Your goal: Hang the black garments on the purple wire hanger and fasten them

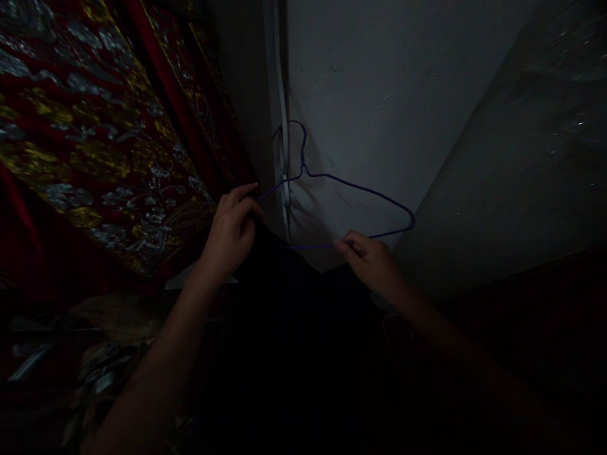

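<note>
A thin purple-blue clothes hanger point(374, 191) is held in front of the wall, its hook up and its right end bare. My left hand point(232, 224) is closed at the hanger's left end, where the top of a black cloth point(275, 291) lies over it. That end of the hanger is hidden by hand and cloth. On the lower bar, my right hand point(367, 256) pinches the hanger right of the middle, near the cloth's upper edge. Below both hands the cloth hangs down as a dark mass; its outline is too dim to make out.
A red cloth with gold and silver decoration point(118, 158) hangs at the left. Pale cords point(283, 95) run down the grey-white wall point(379, 76) behind the hanger's hook. Cluttered objects point(104, 373) lie at lower left, hard to tell in the dim light.
</note>
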`<state>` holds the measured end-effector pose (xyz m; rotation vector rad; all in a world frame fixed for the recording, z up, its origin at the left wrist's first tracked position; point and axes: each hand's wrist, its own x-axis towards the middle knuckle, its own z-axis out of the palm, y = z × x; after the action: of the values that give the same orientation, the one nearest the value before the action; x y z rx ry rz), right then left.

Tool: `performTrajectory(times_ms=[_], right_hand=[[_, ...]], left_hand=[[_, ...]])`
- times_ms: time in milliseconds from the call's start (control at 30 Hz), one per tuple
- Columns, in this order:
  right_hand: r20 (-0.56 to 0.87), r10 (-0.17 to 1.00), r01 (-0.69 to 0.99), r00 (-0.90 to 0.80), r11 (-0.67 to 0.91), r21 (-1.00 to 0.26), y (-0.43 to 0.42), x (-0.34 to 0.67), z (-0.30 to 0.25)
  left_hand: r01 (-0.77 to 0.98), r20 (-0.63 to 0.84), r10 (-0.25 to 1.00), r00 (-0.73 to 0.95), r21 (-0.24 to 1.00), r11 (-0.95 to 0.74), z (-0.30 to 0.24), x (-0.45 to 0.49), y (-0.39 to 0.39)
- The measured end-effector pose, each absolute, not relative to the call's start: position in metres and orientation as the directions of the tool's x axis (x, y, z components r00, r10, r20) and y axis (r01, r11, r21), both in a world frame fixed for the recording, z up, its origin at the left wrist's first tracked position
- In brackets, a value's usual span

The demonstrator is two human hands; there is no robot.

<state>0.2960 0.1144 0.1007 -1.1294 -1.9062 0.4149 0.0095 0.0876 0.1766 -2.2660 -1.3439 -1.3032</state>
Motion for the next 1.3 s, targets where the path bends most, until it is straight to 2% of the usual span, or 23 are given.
performTrajectory(times_ms=[100, 167, 267, 333, 400, 433, 500, 567, 633, 700, 833, 967, 1033, 1100, 1200, 1300], right_hand=[[0.419, 0.829, 0.547, -0.371, 0.560, -0.622, 0.094, 0.292, 0.100], [0.384, 0.794, 0.619, -0.471, 0.608, -0.498, 0.083, 0.292, 0.102], [0.325, 0.785, 0.731, -0.528, 0.614, -0.296, 0.077, 0.301, 0.104], [0.286, 0.786, 0.752, -0.549, 0.613, -0.243, 0.083, 0.315, 0.105], [0.325, 0.778, 0.731, -0.538, 0.622, -0.278, 0.093, 0.333, 0.107], [0.388, 0.771, 0.712, -0.505, 0.626, -0.318, 0.099, 0.342, 0.109], [0.581, 0.736, 0.681, -0.347, 0.624, -0.384, 0.112, 0.360, 0.115], [0.758, 0.642, 0.681, -0.119, 0.608, -0.408, 0.124, 0.372, 0.123], [0.841, 0.537, 0.708, 0.064, 0.569, -0.418, 0.135, 0.378, 0.129], [0.847, 0.513, 0.728, 0.142, 0.526, -0.440, 0.145, 0.379, 0.135], [0.755, 0.654, 0.761, 0.046, 0.467, -0.451, 0.153, 0.375, 0.151], [0.701, 0.709, 0.838, -0.076, 0.427, -0.341, 0.135, 0.380, 0.177], [0.609, 0.768, 0.838, -0.198, 0.455, -0.301, 0.121, 0.388, 0.190], [0.537, 0.787, 0.778, -0.302, 0.530, -0.339, 0.111, 0.394, 0.201], [0.648, 0.711, 0.604, -0.274, 0.651, -0.459, 0.115, 0.396, 0.208], [0.768, 0.630, 0.473, -0.112, 0.714, -0.516, 0.143, 0.380, 0.202]], left_hand=[[0.814, 0.789, 0.609, 0.083, 0.299, -0.498, 0.176, 0.015, 0.103], [0.844, 0.750, 0.660, 0.038, 0.330, -0.424, 0.171, 0.011, 0.110], [0.864, 0.663, 0.747, 0.060, 0.341, -0.372, 0.165, 0.000, 0.115], [0.865, 0.643, 0.763, 0.066, 0.344, -0.365, 0.166, -0.009, 0.115], [0.861, 0.651, 0.757, 0.056, 0.352, -0.366, 0.171, -0.016, 0.113], [0.859, 0.648, 0.759, 0.054, 0.358, -0.367, 0.174, -0.019, 0.111], [0.850, 0.625, 0.779, 0.060, 0.378, -0.368, 0.179, -0.022, 0.109], [0.848, 0.596, 0.800, 0.062, 0.392, -0.357, 0.184, -0.022, 0.106], [0.848, 0.572, 0.818, 0.063, 0.402, -0.346, 0.186, -0.020, 0.103], [0.846, 0.556, 0.829, 0.059, 0.413, -0.337, 0.188, -0.019, 0.101], [0.842, 0.542, 0.840, 0.031, 0.439, -0.314, 0.188, -0.022, 0.104], [0.843, 0.541, 0.841, 0.016, 0.445, -0.302, 0.187, -0.030, 0.111], [0.846, 0.551, 0.834, 0.017, 0.437, -0.306, 0.188, -0.033, 0.113], [0.851, 0.559, 0.829, 0.021, 0.425, -0.309, 0.191, -0.035, 0.112], [0.848, 0.551, 0.833, 0.047, 0.419, -0.325, 0.196, -0.037, 0.109], [0.831, 0.538, 0.839, 0.085, 0.426, -0.358, 0.198, -0.038, 0.110]])
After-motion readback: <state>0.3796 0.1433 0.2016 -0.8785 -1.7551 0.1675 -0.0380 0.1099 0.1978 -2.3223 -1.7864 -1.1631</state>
